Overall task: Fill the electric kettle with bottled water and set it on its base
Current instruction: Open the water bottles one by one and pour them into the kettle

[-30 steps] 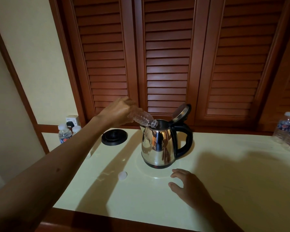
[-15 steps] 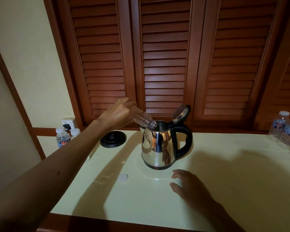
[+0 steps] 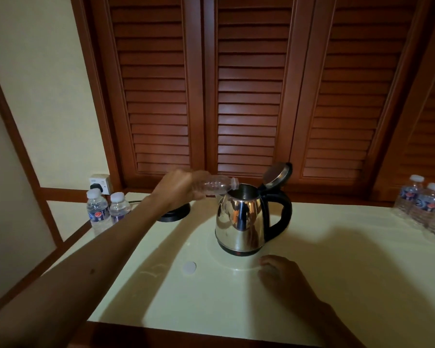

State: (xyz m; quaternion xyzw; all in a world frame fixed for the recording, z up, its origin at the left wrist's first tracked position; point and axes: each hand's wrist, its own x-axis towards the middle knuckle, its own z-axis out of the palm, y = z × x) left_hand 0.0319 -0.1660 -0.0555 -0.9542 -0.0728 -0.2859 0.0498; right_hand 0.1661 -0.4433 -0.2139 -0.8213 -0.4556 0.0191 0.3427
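Note:
A steel electric kettle (image 3: 240, 222) with a black handle stands on the cream table (image 3: 337, 285), its lid (image 3: 278, 173) hinged open. My left hand (image 3: 177, 188) grips a clear uncapped water bottle (image 3: 215, 186), held almost level with its mouth at the kettle's rim. The bottle looks nearly empty. My right hand (image 3: 284, 277) rests on the table just in front of the kettle, fingers loosely curled and holding nothing. The black kettle base (image 3: 175, 213) sits behind my left forearm, partly hidden. A white bottle cap (image 3: 189, 267) lies on the table left of the kettle.
Two capped water bottles (image 3: 107, 212) stand at the table's far left by a wall socket (image 3: 99, 183). Several more capped bottles (image 3: 423, 204) stand at the far right. Wooden louvred doors (image 3: 249, 96) close off the back. A wooden edge runs along the table's front.
The bottle has levelled out from a steeper downward tilt, its mouth now at the kettle's rim. My right hand stays where it was.

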